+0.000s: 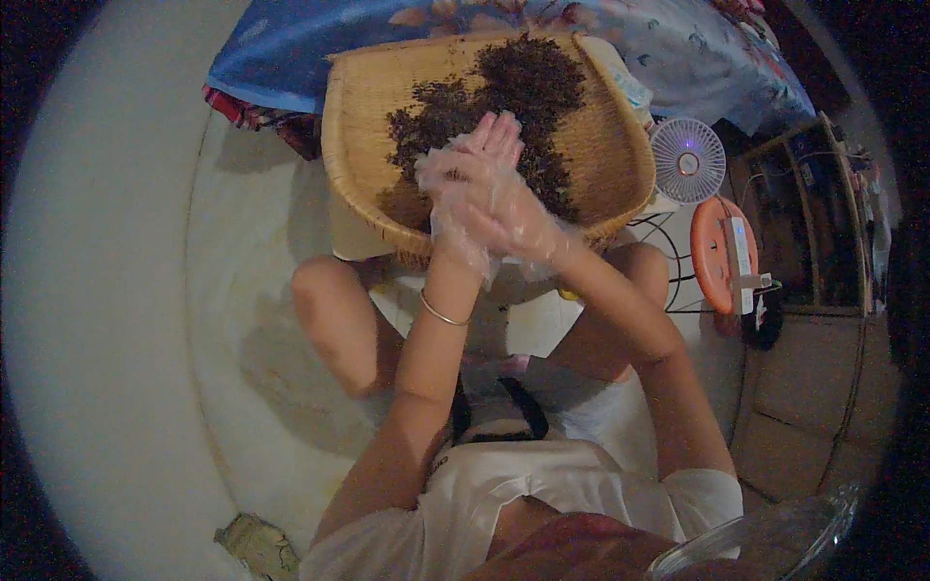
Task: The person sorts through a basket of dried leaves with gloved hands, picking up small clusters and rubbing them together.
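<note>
Your left hand (463,223) and right hand (518,211) are pressed together, one against the other, above the near part of the woven basket (360,111), both in thin clear plastic gloves (552,254). The fingers point away from you, and your forearms converge from either side, the right one slanting in more sharply; a thin bangle (446,312) circles the left. The wrinkled film and the overlap make it hard to sort out which fingers are whose, and you cannot tell from here whether anything is caught between the palms. Dark, crumbly loose material (531,82) lies in the basket, heaped toward its far right and spread down the middle, partly covered by your hands. Your knees are parted on the near side of the basket. A scrap of dark lettering shows on your white shirt (572,474), folded and too partial to make out. Beyond the basket hangs a blue patterned cloth (281,53); just to its right stand a round white fan (688,160) and an orange oval object (712,252), partly covered by a white power strip (741,254). Farther right, a shelf (809,218) fades into the dark rim, its contents unclear. At lower left, a crumpled greenish item (257,544) is cut by the lower edge.
</note>
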Demonstrator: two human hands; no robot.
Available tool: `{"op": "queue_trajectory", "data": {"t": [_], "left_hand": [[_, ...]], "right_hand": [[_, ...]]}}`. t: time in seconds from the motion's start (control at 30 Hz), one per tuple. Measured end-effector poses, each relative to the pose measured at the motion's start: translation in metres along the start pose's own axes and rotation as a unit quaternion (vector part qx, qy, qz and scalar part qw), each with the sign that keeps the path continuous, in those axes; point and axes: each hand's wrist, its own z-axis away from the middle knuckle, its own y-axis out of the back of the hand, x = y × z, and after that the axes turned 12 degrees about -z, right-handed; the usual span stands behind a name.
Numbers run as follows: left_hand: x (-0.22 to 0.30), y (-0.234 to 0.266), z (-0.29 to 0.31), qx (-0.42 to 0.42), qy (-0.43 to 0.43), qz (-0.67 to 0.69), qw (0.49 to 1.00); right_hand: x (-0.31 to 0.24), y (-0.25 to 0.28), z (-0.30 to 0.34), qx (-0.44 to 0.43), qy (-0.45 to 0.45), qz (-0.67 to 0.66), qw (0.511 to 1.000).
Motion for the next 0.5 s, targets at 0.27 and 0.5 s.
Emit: {"op": "queue_trajectory", "data": {"t": [0.27,0.5], "left_hand": [[-0.004,-0.019,-0.007,0.07,0.005,-0.076,0.995],[-0.004,-0.002,-0.009,0.065,0.008,-0.054,0.996]], "right_hand": [[0.023,0.002,0.018,0.005,-0.104,0.025,0.994],[0.033,-0.006,0.031,0.024,0.016,0.142,0.989]]}}
